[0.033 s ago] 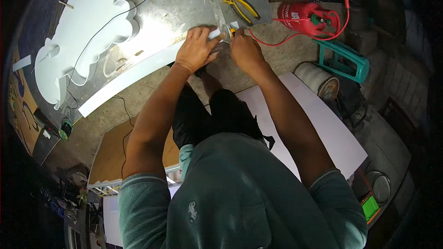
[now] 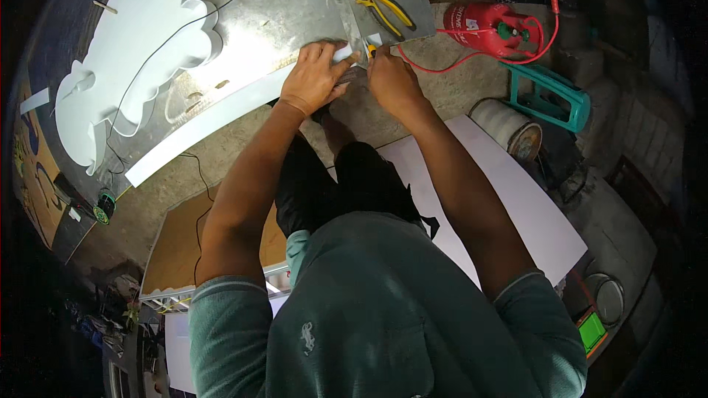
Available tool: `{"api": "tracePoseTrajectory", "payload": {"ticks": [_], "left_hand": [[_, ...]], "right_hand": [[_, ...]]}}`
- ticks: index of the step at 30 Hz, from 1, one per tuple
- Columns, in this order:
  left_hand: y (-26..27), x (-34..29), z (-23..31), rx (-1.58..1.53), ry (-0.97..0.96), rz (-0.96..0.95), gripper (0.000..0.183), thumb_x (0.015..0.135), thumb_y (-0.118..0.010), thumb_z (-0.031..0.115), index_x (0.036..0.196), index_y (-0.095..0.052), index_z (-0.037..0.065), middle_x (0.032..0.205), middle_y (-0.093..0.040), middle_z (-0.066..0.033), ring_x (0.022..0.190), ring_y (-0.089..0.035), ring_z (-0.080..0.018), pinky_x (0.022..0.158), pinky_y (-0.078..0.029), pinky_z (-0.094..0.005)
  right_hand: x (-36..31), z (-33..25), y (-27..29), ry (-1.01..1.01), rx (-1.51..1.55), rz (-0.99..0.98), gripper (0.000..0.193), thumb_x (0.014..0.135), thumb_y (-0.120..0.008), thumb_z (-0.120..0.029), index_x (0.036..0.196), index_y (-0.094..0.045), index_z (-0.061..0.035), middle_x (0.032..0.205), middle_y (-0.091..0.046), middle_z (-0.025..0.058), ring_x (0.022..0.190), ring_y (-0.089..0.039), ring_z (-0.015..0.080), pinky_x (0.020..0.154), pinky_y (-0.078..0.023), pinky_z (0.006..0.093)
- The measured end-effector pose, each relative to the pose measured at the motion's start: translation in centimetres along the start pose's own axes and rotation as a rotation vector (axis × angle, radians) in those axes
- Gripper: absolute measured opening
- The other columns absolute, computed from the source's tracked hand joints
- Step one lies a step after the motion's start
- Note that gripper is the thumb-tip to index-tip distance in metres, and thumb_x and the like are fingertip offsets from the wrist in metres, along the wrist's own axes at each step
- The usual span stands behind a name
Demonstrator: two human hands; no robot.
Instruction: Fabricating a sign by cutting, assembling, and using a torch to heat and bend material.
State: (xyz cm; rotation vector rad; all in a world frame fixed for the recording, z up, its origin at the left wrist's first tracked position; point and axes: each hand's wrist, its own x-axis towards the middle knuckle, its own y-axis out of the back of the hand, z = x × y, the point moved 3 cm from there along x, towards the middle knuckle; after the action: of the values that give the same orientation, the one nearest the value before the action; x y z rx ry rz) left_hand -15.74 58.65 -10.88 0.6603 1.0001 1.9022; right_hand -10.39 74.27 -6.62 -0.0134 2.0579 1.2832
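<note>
A long white strip (image 2: 214,123) runs along the near edge of the metal-topped table (image 2: 269,18). My left hand (image 2: 316,77) presses on its right end, fingers curled over it. Just to the right, my right hand (image 2: 394,82) grips a yellow utility knife (image 2: 372,50), its blade pointing toward the strip's end. Most of the knife's handle is hidden in my fist. A small white offcut (image 2: 375,39) lies beyond the blade. Farther up on the table are pliers (image 2: 382,4) with yellow and black handles. To the left lies a large white scalloped cutout shape (image 2: 140,37) with raised edges.
A thin black wire (image 2: 177,33) crosses the cutout. Right of the table stand a red gas cylinder (image 2: 483,29) with a red hose and a green plastic stool (image 2: 549,96). A white sheet (image 2: 487,184) and a brown board (image 2: 177,239) lie near my legs.
</note>
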Motion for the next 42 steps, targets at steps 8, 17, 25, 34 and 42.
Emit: {"api": "tracePoseTrajectory", "payload": {"ticks": [8,17,25,34,42], "left_hand": [[-0.4,0.0,-0.1,0.073,0.032,-0.058,0.069,0.077,-0.077,0.03,0.142,-0.055,0.023,0.124,-0.053,-0.0087,0.116,-0.047,-0.03,0.102,-0.038,-0.0419],[0.0,-0.1,0.1,0.081,0.056,-0.094,0.065,0.08,-0.076,0.029,0.141,-0.055,0.021,0.13,-0.051,-0.0082,0.118,-0.046,-0.03,0.103,-0.037,-0.0428],[0.2,0.1,0.2,0.091,0.017,-0.038,0.068,0.078,-0.078,0.029,0.141,-0.055,0.02,0.126,-0.05,-0.0108,0.115,-0.047,-0.0314,0.103,-0.037,-0.0434],[0.0,0.0,0.1,0.069,0.022,-0.008,0.07,0.076,-0.078,0.029,0.142,-0.054,0.023,0.125,-0.051,-0.0095,0.118,-0.046,-0.0297,0.104,-0.036,-0.0425],[-0.3,0.0,0.0,0.073,0.028,-0.057,0.07,0.077,-0.078,0.031,0.143,-0.053,0.023,0.125,-0.051,-0.0089,0.118,-0.046,-0.0292,0.104,-0.036,-0.0414]], "right_hand": [[0.2,-0.3,0.1,0.029,-0.024,-0.03,0.023,0.094,-0.05,-0.012,0.105,-0.055,0.0078,0.091,-0.068,0.0291,0.087,-0.068,0.0454,0.076,-0.055,0.0523],[-7.0,4.0,-4.2,-0.127,-0.015,-0.279,0.027,0.097,-0.046,-0.012,0.114,-0.055,0.0063,0.101,-0.068,0.0295,0.095,-0.066,0.0469,0.083,-0.053,0.0534],[-2.9,2.0,-1.5,0.022,0.028,0.005,0.024,0.098,-0.051,-0.019,0.103,-0.052,0.0042,0.084,-0.067,0.0307,0.081,-0.066,0.049,0.071,-0.052,0.0561],[0.6,0.8,-1.3,0.042,0.007,0.065,0.026,0.098,-0.053,-0.019,0.104,-0.051,0.006,0.085,-0.067,0.0304,0.083,-0.067,0.0479,0.071,-0.053,0.0548],[0.9,1.0,-1.6,0.104,-0.004,0.059,0.029,0.096,-0.054,-0.016,0.107,-0.051,0.0102,0.083,-0.067,0.031,0.082,-0.068,0.0472,0.069,-0.054,0.054]]}}
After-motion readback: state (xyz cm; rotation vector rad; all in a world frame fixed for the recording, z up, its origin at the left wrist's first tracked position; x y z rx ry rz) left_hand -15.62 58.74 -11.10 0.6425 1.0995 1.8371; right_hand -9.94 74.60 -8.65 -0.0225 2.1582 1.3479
